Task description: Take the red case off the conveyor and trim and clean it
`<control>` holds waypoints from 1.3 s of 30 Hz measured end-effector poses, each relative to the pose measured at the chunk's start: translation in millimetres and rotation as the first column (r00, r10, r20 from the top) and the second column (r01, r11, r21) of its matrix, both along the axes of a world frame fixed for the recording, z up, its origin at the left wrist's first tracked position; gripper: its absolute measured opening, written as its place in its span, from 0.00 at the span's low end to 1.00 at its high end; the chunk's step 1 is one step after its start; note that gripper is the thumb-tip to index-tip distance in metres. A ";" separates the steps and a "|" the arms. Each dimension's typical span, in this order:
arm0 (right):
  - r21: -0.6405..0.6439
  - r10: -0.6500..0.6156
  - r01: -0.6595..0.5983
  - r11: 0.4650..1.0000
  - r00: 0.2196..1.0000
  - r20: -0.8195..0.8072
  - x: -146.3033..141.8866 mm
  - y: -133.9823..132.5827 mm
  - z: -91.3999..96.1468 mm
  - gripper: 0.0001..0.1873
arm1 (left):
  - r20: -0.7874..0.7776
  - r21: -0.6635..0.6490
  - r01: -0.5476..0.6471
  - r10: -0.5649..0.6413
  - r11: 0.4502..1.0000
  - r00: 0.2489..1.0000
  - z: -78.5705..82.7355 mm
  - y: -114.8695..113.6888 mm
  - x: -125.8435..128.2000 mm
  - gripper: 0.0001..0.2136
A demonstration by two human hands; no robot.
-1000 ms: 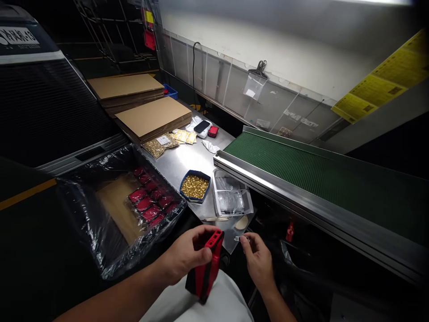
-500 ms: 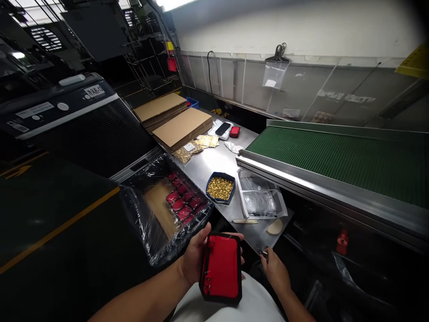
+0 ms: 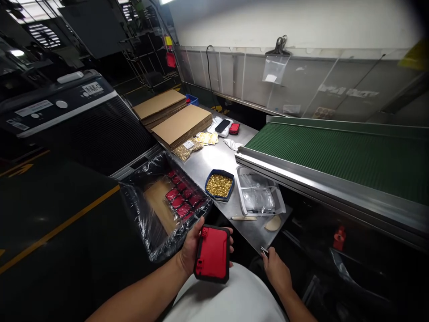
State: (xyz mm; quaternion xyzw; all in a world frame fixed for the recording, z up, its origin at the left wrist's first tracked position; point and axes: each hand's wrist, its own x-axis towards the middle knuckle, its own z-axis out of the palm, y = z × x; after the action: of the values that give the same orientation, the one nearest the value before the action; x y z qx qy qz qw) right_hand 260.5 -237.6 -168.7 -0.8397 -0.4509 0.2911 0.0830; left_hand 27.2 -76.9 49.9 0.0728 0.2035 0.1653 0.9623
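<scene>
A red-and-black case sits at the bottom centre of the frame, its broad red face turned up toward the camera. The left hand grips it from beneath, thumb along the left edge and fingertips showing past the right. To the right and well apart, the right hand pinches a small metallic piece, too small to identify, by the near corner of the tabletop. Near the centre, a blue tray holds gold-coloured pieces; just right of it is a white tray with clear bags. Left of centre, a plastic-lined bin contains red items. A green conveyor belt fills the right side.
</scene>
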 end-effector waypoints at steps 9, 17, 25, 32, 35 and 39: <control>-0.172 -0.069 0.053 0.984 0.994 -0.088 -2.9 6.9 -2.0 0.17 | -0.169 0.110 0.033 -0.015 0.993 0.986 -41.6 10.9 -20.8 0.24; -0.050 -0.130 0.127 0.991 0.990 -0.047 -7.8 22.5 5.4 0.16 | -0.545 0.228 0.114 0.030 0.967 0.838 -38.8 18.1 -16.8 0.20; -0.026 -0.146 0.144 0.989 0.988 -0.053 2.5 22.3 9.7 0.15 | -0.600 0.388 0.226 0.059 0.894 0.797 -40.4 39.4 -34.7 0.18; -0.028 -0.237 0.237 0.971 0.950 -0.202 3.6 20.8 24.0 0.10 | -0.540 0.478 0.039 0.259 0.878 0.801 -75.5 39.5 -15.2 0.21; -0.015 -0.256 0.267 0.963 0.902 -0.347 -0.2 28.2 36.1 0.11 | -0.498 0.362 0.047 0.151 0.931 0.854 -78.0 30.8 -3.3 0.16; 0.070 -0.233 0.308 0.949 0.832 -0.504 -3.3 48.8 67.3 0.18 | -0.331 0.119 0.194 -0.146 0.974 0.933 -68.1 21.4 5.1 0.26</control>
State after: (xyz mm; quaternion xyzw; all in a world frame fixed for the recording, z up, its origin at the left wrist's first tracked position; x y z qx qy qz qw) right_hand 257.3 -188.8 -101.4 -0.7854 -0.3119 0.4447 0.2969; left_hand 32.3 -55.5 -18.2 0.1882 0.3365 0.0821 0.9190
